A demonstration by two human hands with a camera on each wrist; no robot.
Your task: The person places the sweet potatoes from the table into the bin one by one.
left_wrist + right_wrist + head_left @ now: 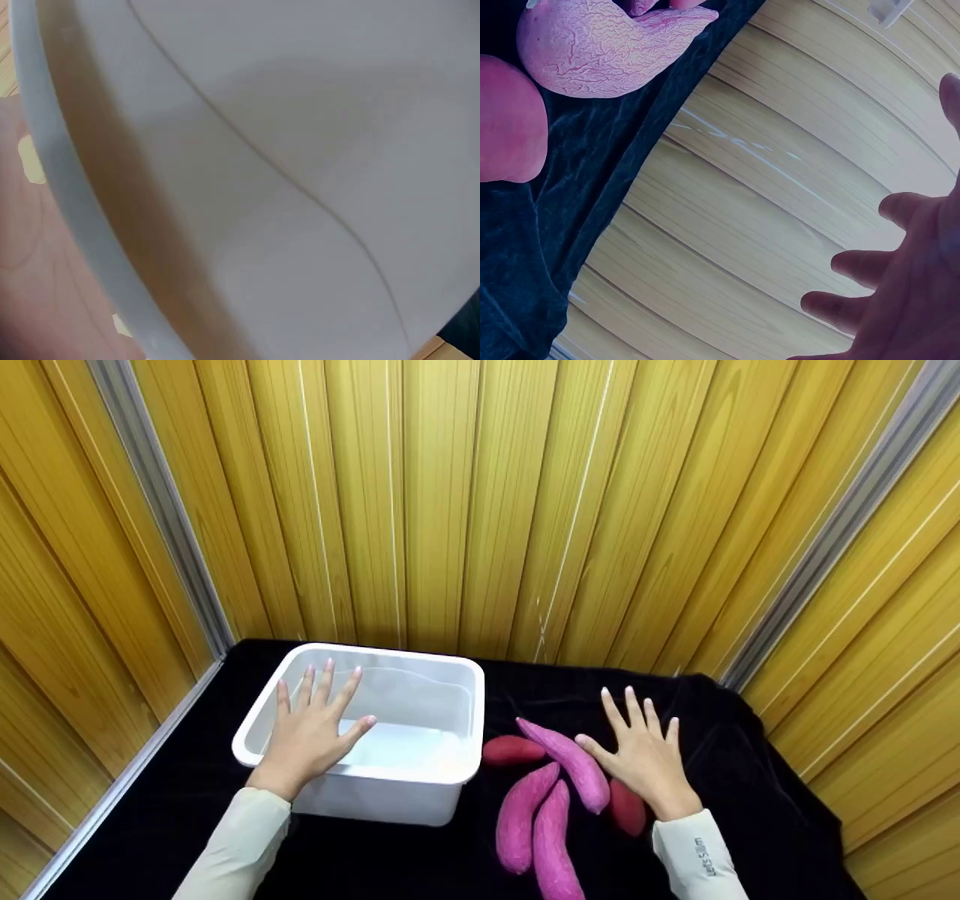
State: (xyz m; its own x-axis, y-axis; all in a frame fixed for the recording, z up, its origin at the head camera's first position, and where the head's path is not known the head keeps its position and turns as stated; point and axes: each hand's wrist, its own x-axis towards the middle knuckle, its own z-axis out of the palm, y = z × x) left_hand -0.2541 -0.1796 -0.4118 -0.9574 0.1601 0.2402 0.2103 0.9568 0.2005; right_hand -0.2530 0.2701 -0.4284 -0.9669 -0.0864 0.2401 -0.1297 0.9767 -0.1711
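Note:
My left hand [311,735] hovers palm down over the left side of a white plastic tub [375,802], fingers spread and holding nothing. In the left wrist view, its palm [45,270] shows beside the tub's rim [82,199]. My right hand [645,757], fingers spread wide and holding nothing, is above the black cloth right of a group of pinkish-purple sweet potatoes [570,765]. Two more purple sweet potatoes lie nearer the front. A smooth red oval piece [627,808] is partly hidden by the right hand; a similar red piece [514,751] lies beside the tub.
Black cloth [720,750] covers the table. Yellow wood-grain panels [510,510] stand behind and at both sides, with grey metal strips [161,502] at the corners. The tub stands on the left, close to the back panel.

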